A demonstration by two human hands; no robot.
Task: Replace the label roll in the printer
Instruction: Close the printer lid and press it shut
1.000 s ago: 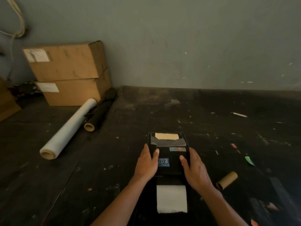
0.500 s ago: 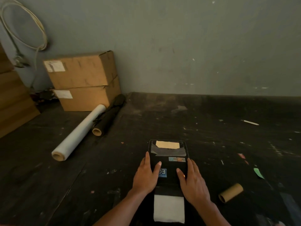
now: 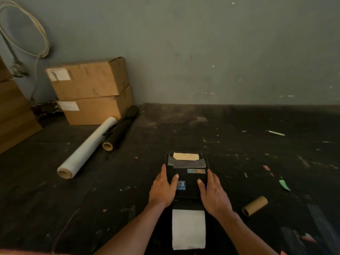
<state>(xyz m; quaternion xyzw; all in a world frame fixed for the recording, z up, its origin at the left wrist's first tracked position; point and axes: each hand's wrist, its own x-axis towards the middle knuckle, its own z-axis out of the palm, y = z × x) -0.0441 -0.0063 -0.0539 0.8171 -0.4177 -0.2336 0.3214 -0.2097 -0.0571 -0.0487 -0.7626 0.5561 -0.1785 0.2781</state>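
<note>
A black label printer [image 3: 189, 173] sits on the dark table [image 3: 257, 153] in front of me, its lid down. A white strip of label paper [image 3: 188, 229] hangs out of its front slot toward me. My left hand [image 3: 162, 188] lies on the lid's left side, fingers straight, thumb on top. My right hand [image 3: 213, 194] lies on the right side the same way. An empty cardboard core [image 3: 254, 206] lies on the table to the right of the printer.
Two stacked cardboard boxes [image 3: 90, 89] stand at the back left by the wall. A clear stretch-film roll [image 3: 86, 148] and a black roll [image 3: 118, 132] lie in front of them. Small paper scraps [image 3: 284, 184] dot the right side.
The view has tilted upward, so the printer sits lower in frame. Both hands stay on the lid, thumbs a little closer together. The paper strip has not moved.
</note>
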